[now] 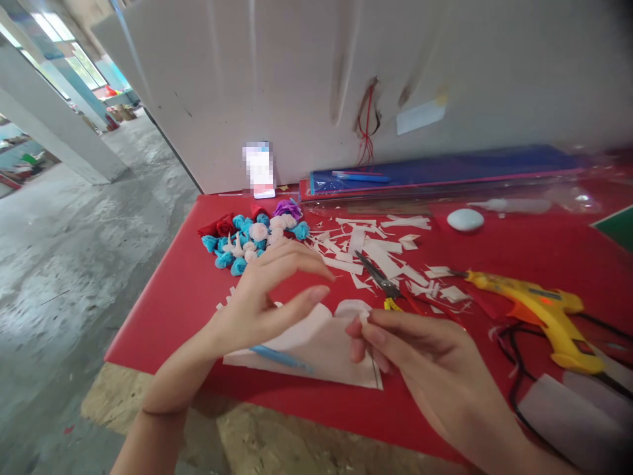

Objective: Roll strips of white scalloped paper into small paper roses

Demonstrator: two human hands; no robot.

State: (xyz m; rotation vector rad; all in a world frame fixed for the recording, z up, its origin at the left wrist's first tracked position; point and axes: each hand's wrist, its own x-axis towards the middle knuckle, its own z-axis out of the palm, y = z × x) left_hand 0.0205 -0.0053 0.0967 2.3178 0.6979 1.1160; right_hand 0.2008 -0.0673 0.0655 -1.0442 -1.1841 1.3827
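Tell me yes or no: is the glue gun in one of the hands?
No, the yellow glue gun lies on the red table, right of the right hand.

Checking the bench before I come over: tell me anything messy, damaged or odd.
White paper offcuts lie scattered across the red table around the scissors. On the wall behind, red wires hang loose from a rough hole. The glue gun lies on its side. The right hand pinches a small white piece.

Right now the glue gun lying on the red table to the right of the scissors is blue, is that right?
Not quite. The head view shows the glue gun is yellow, not blue. It does lie on the red table, to the right of the scissors.
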